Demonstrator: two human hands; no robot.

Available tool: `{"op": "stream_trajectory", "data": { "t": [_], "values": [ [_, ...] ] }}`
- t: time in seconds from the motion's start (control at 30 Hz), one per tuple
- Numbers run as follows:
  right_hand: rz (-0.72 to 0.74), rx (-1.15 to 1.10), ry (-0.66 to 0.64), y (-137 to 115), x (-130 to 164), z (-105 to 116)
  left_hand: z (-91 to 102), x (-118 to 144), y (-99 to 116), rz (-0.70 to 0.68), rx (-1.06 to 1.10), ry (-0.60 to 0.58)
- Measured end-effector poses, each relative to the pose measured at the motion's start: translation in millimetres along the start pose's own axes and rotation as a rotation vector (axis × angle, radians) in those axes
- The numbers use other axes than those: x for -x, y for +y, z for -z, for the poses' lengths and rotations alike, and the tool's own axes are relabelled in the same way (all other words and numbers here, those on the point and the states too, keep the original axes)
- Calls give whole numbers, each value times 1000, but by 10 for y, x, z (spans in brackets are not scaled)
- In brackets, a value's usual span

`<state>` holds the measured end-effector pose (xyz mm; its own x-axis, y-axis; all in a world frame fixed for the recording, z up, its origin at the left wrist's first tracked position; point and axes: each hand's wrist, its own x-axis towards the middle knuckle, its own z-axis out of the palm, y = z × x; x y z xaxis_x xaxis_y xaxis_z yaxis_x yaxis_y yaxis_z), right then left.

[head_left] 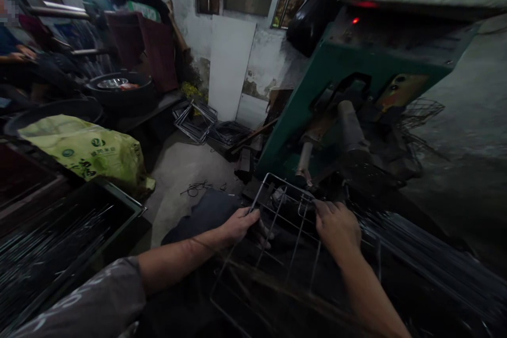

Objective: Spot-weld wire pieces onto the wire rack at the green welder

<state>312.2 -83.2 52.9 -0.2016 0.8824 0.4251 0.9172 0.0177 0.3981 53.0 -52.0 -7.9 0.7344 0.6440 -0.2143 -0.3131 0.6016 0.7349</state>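
A wire rack point(292, 254) of thin metal rods is held tilted in front of me, over my lap. My left hand point(242, 225) grips its left side rod, thumb on top and fingers curled beneath. At the upper right corner of the rack, my right hand point(337, 225) has its fingers closed on the wire; the fingertips are partly hidden. Just beyond the rack's far edge are the electrodes point(304, 161) of a green welding machine point(285, 132). The lower part of the rack is dim and blurred.
Bundles of metal rods point(431, 259) lie at the right. A dark bin of rods point(75, 243) and a yellow-green sack point(89, 150) are at the left. Wire frames point(195, 120) are piled near the wall. Another person's hand point(26, 53) shows at far left.
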Motion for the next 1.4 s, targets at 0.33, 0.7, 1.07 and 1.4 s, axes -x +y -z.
{"op": "stream_trajectory", "data": {
  "t": [0.33, 0.7, 1.07, 1.4],
  "values": [
    [-14, 51, 71, 108, -78, 67, -68, -145, 38, -32, 26, 22],
    [-33, 52, -32, 97, -87, 74, -22, -129, -4, -40, 18, -3],
    [-63, 26, -110, 100, -115, 42, -21, -185, -5, -38, 43, -20],
    [-68, 29, -104, 249, -229, -67, -18, -385, 34, -74, 54, -8]
  ]
}}
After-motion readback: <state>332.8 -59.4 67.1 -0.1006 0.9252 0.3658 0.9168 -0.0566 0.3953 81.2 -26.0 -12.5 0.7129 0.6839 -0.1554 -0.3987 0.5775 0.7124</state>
